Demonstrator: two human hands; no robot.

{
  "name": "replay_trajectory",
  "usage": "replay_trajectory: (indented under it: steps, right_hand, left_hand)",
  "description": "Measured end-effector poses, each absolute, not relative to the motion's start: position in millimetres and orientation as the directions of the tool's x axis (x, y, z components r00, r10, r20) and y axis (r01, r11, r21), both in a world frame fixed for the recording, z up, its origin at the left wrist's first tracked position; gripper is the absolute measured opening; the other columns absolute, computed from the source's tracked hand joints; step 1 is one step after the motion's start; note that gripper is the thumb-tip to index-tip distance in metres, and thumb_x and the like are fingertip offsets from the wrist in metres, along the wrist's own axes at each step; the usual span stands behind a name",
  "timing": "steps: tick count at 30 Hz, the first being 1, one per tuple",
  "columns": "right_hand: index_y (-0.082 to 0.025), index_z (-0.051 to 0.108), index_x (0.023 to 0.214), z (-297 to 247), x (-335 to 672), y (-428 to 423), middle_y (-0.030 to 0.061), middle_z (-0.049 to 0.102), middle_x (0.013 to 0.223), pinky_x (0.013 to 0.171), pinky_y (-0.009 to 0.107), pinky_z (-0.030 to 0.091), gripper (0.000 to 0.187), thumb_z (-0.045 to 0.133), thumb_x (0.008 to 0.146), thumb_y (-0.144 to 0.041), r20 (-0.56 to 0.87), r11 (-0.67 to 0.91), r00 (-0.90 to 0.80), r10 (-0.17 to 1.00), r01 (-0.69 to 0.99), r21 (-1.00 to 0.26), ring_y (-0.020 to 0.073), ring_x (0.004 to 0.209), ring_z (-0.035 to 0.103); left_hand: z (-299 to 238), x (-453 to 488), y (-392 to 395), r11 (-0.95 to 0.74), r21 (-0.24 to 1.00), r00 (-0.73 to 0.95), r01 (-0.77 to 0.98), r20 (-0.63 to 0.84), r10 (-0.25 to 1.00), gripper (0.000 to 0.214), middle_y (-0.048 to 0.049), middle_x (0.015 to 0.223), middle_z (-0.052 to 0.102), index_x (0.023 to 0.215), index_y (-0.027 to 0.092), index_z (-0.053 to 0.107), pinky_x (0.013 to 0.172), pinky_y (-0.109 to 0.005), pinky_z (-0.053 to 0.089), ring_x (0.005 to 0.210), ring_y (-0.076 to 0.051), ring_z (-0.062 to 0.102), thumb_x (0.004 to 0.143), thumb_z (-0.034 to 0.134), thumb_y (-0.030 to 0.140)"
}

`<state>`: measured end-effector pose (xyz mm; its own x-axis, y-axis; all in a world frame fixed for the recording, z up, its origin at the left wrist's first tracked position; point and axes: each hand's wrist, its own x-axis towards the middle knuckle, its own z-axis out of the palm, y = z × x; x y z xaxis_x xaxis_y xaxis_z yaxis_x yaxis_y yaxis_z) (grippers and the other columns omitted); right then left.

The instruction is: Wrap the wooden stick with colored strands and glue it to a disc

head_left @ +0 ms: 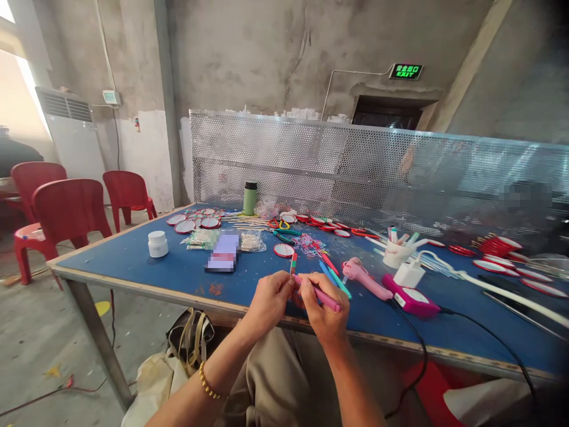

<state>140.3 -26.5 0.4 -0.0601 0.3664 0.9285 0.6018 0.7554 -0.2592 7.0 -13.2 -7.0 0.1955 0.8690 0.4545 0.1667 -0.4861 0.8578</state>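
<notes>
My left hand (270,301) is closed at the table's front edge, pinching a small thin piece with a red and green end (294,262) that points up. Right beside it, my right hand (328,314) is wrapped round a pink marker (328,298), its front end close to my left fingertips. Both hands nearly touch, and the marker's tip is hidden by the fingers. Just beyond them lie a red-rimmed white disc (284,251), a blue and a teal marker (338,280), and a tangle of thin coloured strips (309,244).
A phone (224,252), white jar (157,244) and green bottle (250,198) stand to the left. Rightward are a pink corded tool (367,280), a magenta box (415,301), a cup of pens (397,255) and several red-rimmed discs (495,265). A perforated metal screen (288,160) backs the table.
</notes>
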Motion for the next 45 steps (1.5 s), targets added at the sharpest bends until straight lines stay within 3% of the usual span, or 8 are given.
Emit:
replay_trajectory:
  steps: [11,22,27,33,39,45]
  right_hand:
    - [-0.021,0.064,0.081,1.7,139.2,-28.2,0.0011,0.072,0.071,0.059,0.024,0.053,0.019,0.051,0.095,-0.020,0.931,0.749,-0.077,0.357,0.620,-0.236,0.0145,0.061,0.068]
    - [-0.020,0.064,0.084,1.0,139.0,-26.4,0.0002,0.071,0.070,0.061,0.024,0.054,0.016,0.053,0.095,-0.019,0.936,0.754,-0.060,0.348,0.611,-0.241,0.0129,0.061,0.068]
    - [-0.019,0.064,0.084,-0.3,139.4,-26.2,0.0013,0.072,0.070,0.059,0.025,0.055,0.015,0.053,0.095,-0.020,0.935,0.732,0.008,0.354,0.619,-0.282,0.0138,0.060,0.068]
    - [-0.020,0.066,0.086,0.9,138.8,-25.2,0.0017,0.073,0.073,0.062,0.026,0.057,0.015,0.053,0.095,-0.021,0.933,0.756,-0.033,0.359,0.597,-0.270,0.0144,0.062,0.070]
    - [-0.019,0.065,0.085,-0.8,139.7,-26.0,0.0025,0.073,0.072,0.061,0.026,0.057,0.016,0.053,0.095,-0.022,0.921,0.722,0.022,0.388,0.613,-0.319,0.0149,0.061,0.070]
    - [-0.020,0.065,0.086,-0.3,139.4,-25.0,0.0023,0.074,0.075,0.063,0.026,0.056,0.015,0.053,0.095,-0.021,0.930,0.749,-0.038,0.365,0.605,-0.270,0.0143,0.063,0.070]
  left_hand:
    - [-7.5,7.0,-12.7,-0.485,0.846,0.174,0.219,0.456,0.873,0.036,0.0015,0.061,0.059,0.061,0.018,0.049,0.060,-0.021,0.035,0.062,-0.011,0.052,0.092,0.044,0.036]
    - [-6.1,6.9,-14.7,-0.490,0.854,0.193,0.178,0.457,0.868,0.033,0.0010,0.064,0.065,0.064,0.017,0.052,0.063,-0.021,0.038,0.062,-0.012,0.056,0.093,0.045,0.032]
    - [-7.6,6.6,-14.7,-0.483,0.858,0.210,0.173,0.447,0.869,0.034,-0.0016,0.069,0.070,0.070,0.017,0.059,0.067,-0.022,0.041,0.068,-0.014,0.061,0.094,0.044,0.035]
    - [-7.6,7.9,-13.9,-0.480,0.861,0.196,0.167,0.448,0.872,0.035,0.0011,0.064,0.067,0.065,0.018,0.054,0.063,-0.021,0.040,0.061,-0.011,0.058,0.093,0.045,0.035]
    - [-8.8,6.9,-13.7,-0.472,0.861,0.203,0.191,0.435,0.877,0.035,-0.0008,0.066,0.070,0.069,0.017,0.060,0.062,-0.022,0.040,0.063,-0.013,0.058,0.094,0.044,0.036]
    - [-7.2,7.7,-14.1,-0.504,0.843,0.192,0.185,0.472,0.860,0.035,0.0001,0.066,0.069,0.065,0.017,0.056,0.064,-0.021,0.040,0.063,-0.012,0.058,0.094,0.045,0.034]
